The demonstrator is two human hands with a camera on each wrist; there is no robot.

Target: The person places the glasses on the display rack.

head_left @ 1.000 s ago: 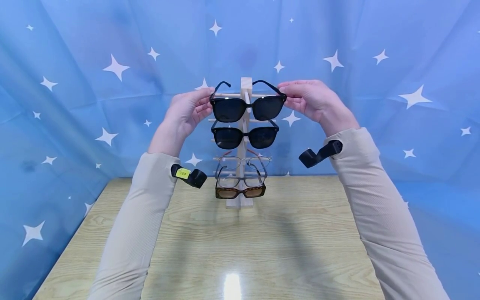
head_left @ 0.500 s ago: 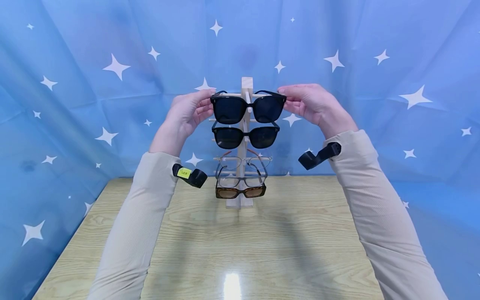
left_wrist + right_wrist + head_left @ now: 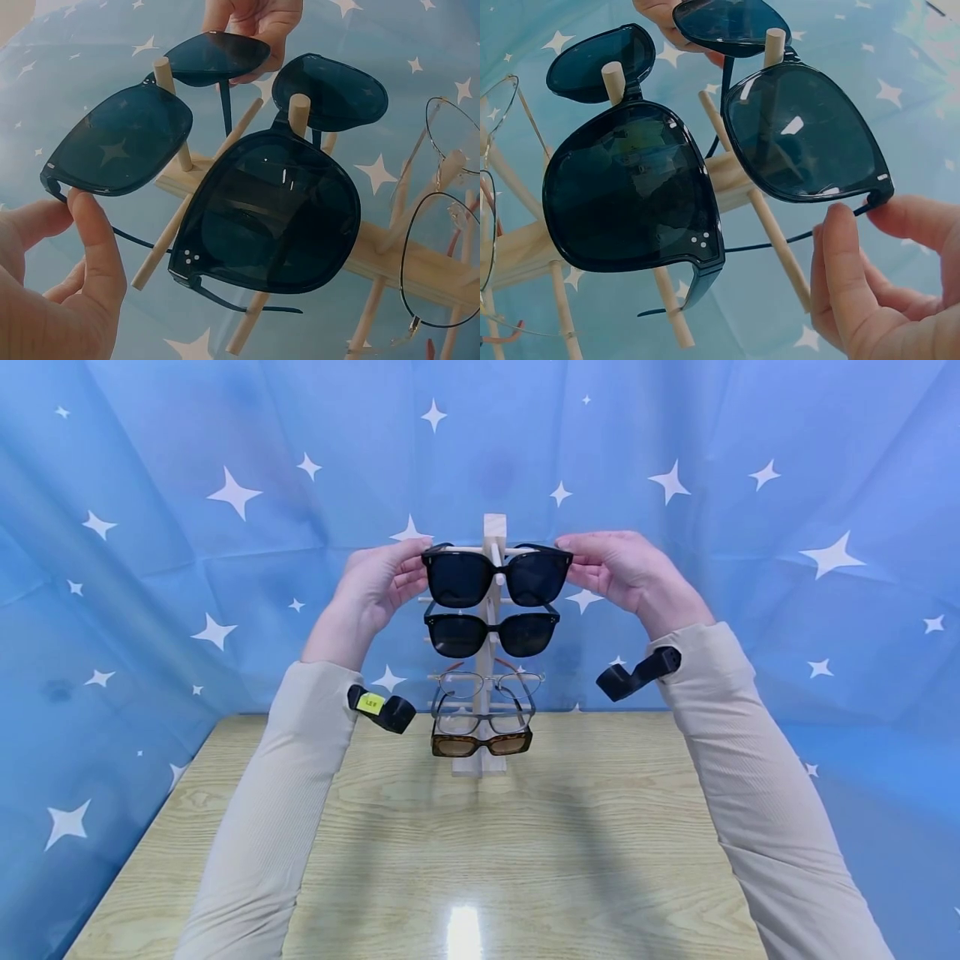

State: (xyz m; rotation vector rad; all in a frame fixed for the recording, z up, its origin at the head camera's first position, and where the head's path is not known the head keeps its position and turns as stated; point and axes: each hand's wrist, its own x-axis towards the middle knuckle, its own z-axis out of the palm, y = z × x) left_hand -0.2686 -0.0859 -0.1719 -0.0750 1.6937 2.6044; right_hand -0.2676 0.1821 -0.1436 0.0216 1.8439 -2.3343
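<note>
In the head view, black square-framed sunglasses point(image 3: 457, 581) sit at the top of a wooden eyewear stand point(image 3: 494, 527), their bridge at its upper peg. My left hand point(image 3: 371, 587) pinches their left corner between thumb and fingers. At the opposite corner, my right hand point(image 3: 628, 575) pinches near the hinge. Both wrist views show this grip close up, with the left thumb and fingers point(image 3: 96, 247) at one hinge and the right fingers point(image 3: 844, 247) at the other. Directly below hangs a second black pair of sunglasses point(image 3: 457, 637) with small dots at its corners.
Lower on the stand hang thin wire-rimmed glasses point(image 3: 489, 679), grey-framed glasses point(image 3: 483, 720) and tortoiseshell sunglasses point(image 3: 480, 744). Horizontal wooden rods point(image 3: 161, 244) stick out sideways from the post. The stand is on a wood-grain table point(image 3: 465, 843) before a blue star-patterned curtain point(image 3: 300, 410).
The temples of the top sunglasses have tipped down from their raised angle, and the front has levelled at the peg. My right hand has lowered slightly; the left has barely moved.
</note>
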